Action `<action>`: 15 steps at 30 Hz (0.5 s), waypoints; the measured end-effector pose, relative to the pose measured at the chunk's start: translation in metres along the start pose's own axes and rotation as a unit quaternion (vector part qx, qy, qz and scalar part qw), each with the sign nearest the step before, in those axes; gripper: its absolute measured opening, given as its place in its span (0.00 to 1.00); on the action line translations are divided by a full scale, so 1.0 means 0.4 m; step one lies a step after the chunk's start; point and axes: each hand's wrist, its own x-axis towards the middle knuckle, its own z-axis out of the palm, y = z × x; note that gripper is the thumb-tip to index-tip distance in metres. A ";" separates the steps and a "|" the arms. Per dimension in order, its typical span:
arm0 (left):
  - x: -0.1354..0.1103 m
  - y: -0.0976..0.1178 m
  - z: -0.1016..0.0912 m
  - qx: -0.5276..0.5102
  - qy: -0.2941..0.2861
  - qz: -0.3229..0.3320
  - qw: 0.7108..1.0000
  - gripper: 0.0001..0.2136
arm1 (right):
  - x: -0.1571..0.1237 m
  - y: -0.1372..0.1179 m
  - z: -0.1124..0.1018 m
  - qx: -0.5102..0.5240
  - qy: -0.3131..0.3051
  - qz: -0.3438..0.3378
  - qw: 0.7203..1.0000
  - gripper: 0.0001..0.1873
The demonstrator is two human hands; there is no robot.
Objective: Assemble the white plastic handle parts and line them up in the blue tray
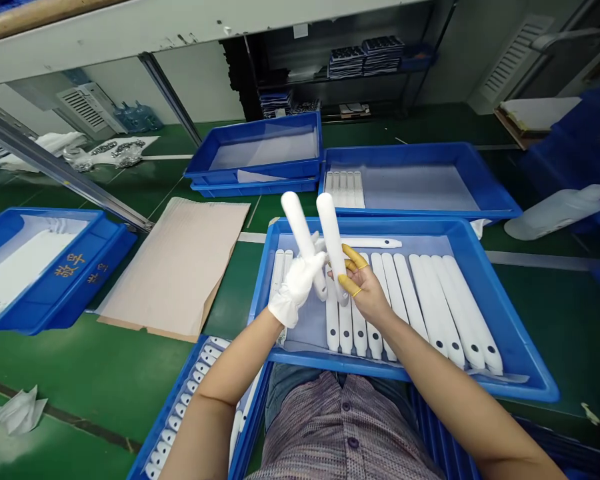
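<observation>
My left hand (pixel 297 281), in a white glove, is closed round a long white plastic handle (pixel 297 220) with a rounded top end. Yellow finger cots cover several fingertips of my right hand (pixel 364 288), which grips a second white handle (pixel 331 230). Both are raised, tilted slightly left, above a blue tray (pixel 523 337). In that tray lies a row of similar white handles (pixel 443 300), each with a dark dot near its lower end. One more handle (pixel 373 243) lies crosswise along the tray's far side, and a few narrow ones (pixel 279 267) are at its left.
Behind stand a blue tray (pixel 490 190) with several short white pieces (pixel 344 189) and stacked blue trays (pixel 205 157). Pinkish paper (pixel 175 267) lies left of my tray. More filled trays sit far left (pixel 95 250) and below left (pixel 173 380). A translucent bottle (pixel 555 212) is at right.
</observation>
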 end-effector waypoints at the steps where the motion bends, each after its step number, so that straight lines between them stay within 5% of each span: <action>1: 0.002 -0.005 -0.006 -0.019 0.013 -0.004 1.000 0.29 | -0.002 -0.002 0.001 0.028 -0.005 0.022 0.999 0.39; 7: -0.007 -0.034 -0.010 -0.138 0.007 -0.069 0.988 0.19 | -0.007 -0.014 0.004 0.210 -0.031 0.150 0.966 0.28; 15: -0.017 -0.035 -0.003 -0.206 0.001 -0.096 0.974 0.17 | -0.007 -0.010 0.009 0.218 0.005 0.133 0.967 0.24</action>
